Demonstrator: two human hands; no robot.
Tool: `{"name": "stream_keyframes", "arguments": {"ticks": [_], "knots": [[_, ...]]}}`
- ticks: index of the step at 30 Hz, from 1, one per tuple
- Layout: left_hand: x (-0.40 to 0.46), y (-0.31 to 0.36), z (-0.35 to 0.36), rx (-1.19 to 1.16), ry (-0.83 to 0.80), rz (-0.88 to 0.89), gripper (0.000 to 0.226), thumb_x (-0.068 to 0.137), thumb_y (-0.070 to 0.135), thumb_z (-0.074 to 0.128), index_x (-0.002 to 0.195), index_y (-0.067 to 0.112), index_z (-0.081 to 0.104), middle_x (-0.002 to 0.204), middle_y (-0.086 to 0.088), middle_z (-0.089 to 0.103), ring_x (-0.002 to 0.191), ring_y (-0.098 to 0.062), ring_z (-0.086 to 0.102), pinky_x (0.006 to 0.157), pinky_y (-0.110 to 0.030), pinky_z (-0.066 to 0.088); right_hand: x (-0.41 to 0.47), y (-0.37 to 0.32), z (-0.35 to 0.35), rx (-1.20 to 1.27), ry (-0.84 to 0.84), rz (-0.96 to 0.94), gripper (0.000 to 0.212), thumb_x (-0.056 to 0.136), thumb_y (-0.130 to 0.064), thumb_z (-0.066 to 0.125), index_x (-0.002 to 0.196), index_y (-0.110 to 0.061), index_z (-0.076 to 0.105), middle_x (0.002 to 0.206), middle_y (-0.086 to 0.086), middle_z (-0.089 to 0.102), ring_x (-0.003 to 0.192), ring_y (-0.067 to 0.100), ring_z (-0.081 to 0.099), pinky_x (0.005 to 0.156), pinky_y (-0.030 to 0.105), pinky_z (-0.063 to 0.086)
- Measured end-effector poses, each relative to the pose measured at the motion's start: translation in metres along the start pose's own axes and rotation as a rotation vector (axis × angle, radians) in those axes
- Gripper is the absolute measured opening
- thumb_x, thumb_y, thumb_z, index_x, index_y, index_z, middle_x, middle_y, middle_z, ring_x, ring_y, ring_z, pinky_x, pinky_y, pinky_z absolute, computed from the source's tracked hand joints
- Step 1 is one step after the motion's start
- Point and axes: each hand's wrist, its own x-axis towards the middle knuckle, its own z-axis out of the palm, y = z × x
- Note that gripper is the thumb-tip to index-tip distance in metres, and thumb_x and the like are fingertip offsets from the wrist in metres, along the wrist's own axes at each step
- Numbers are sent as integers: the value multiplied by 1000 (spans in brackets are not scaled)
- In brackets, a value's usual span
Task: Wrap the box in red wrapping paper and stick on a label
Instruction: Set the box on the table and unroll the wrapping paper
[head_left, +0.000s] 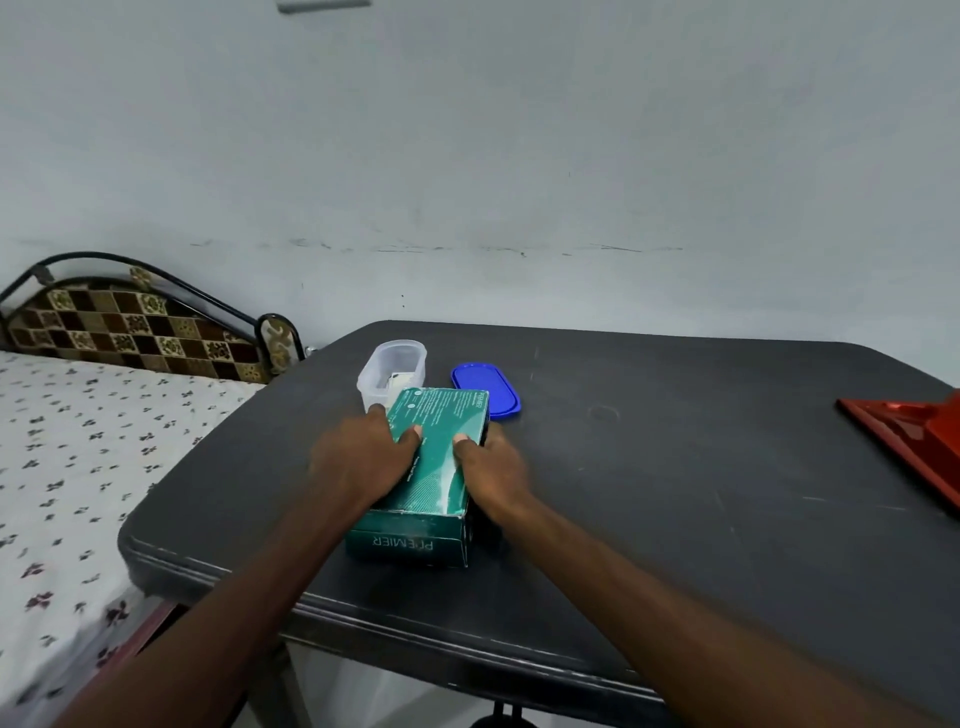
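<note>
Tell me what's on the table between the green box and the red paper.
Nothing: in the head view, only bare dark table lies between the green box and the red paper.

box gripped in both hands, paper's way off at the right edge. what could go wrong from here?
1. The green box, held by the left hand and right hand, sits right against the clear container and blue lid; moving it could knock them.
2. The red wrapping paper lies at the table's right edge, partly out of frame; a reach might drag it off.
</note>
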Motion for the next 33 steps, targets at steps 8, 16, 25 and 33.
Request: {"name": "stream_keyframes", "arguments": {"ticks": [8,16,25,33], "knots": [[-11,44,-16,-113,216,208,46,94,42,55,126,9,56,123,-15,61,112,-34,57,93,-43,46,9,6,-46,-76,165,-47,25,95,-28,56,115,-13,59,107,4,65,96,22,57,79,30,41],[1,187,7,-489,-148,351,35,90,47,62,109,18,66,105,-4,69,100,-24,65,91,-39,53,5,10,-169,-154,456,-161,30,96,-23,55,124,-13,59,104,3,68,99,22,64,92,44,53],[-16,359,81,-965,-765,227,38,95,33,64,115,2,59,96,-19,65,75,-28,68,81,-42,61,-12,48,-341,-404,784,-100,38,92,-20,57,128,-7,56,116,12,68,109,30,62,87,33,45],[-48,478,126,-841,-889,224,39,94,37,63,113,7,48,100,-22,62,69,-28,65,68,-36,60,-41,104,-446,-785,1020,20,45,88,-15,55,131,-4,49,122,19,60,116,39,50,91,46,41]]}}
